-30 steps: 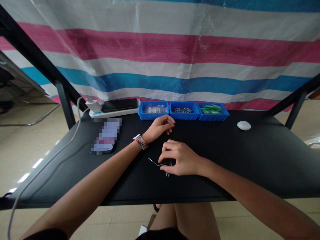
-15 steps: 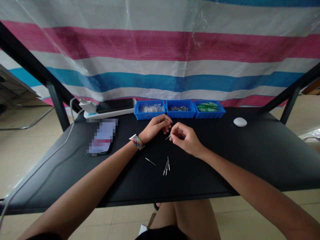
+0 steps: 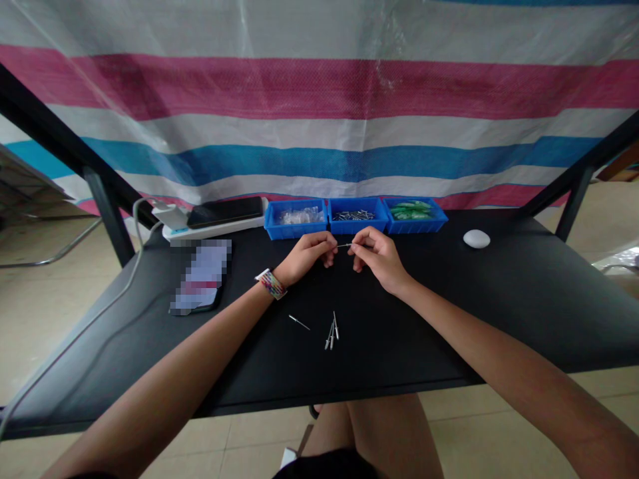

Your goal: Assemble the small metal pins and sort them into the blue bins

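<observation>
Striped plastic sheeting [image 3: 319,90] hangs behind a black tabletop [image 3: 269,376], and our marker's the middle blue bin [image 3: 347,228]. Front-left of it, the left hand [image 3: 307,256] curls, fingertips at the thin end of a blind rivet [image 3: 345,245]; whether they're gripping, I can't tell. That rivet spans the gap between the hands, just in front of the bin. Front-right of it, the right hand [image 3: 383,261] pinches what looks like the thicker end. Probably light, stiff, smooth and tough; best grip, I'd say, is that thick sleeve, since the slim stem could roll.
</observation>
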Action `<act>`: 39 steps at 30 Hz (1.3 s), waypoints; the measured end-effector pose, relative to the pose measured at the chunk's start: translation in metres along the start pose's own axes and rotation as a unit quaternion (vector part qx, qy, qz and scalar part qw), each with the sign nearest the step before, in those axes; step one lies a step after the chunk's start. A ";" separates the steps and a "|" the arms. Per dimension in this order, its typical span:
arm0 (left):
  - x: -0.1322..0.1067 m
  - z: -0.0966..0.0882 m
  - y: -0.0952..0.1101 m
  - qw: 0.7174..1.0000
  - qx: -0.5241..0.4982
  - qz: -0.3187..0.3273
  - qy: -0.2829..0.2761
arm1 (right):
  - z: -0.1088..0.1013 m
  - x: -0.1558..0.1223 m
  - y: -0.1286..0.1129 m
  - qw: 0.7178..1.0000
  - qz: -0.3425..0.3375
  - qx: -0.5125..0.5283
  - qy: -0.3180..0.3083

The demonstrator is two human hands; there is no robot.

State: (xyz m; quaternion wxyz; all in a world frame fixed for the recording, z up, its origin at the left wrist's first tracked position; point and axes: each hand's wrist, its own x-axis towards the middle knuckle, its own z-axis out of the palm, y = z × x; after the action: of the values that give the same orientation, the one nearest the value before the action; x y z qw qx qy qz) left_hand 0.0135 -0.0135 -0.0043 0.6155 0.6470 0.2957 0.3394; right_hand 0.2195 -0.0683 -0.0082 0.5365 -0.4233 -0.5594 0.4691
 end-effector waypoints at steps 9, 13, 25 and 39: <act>-0.001 0.000 0.004 1.000 0.011 0.022 0.016 | -0.003 0.000 0.002 0.999 0.039 0.005 0.015; -0.001 0.002 0.004 0.999 0.025 0.028 0.019 | -0.002 -0.001 0.002 0.999 0.019 -0.027 0.005; -0.001 0.002 0.003 1.000 -0.011 -0.003 0.022 | 0.001 0.000 0.005 0.999 -0.026 -0.020 0.029; -0.002 0.001 0.005 0.999 0.028 0.043 -0.003 | -0.001 0.000 0.002 0.999 0.025 -0.001 0.026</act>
State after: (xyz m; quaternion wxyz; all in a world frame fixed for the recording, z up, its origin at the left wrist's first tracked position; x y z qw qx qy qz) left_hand 0.0128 -0.0163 0.0008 0.5829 0.6769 0.2752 0.3554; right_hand 0.2205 -0.0676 -0.0104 0.5386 -0.4493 -0.5352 0.4707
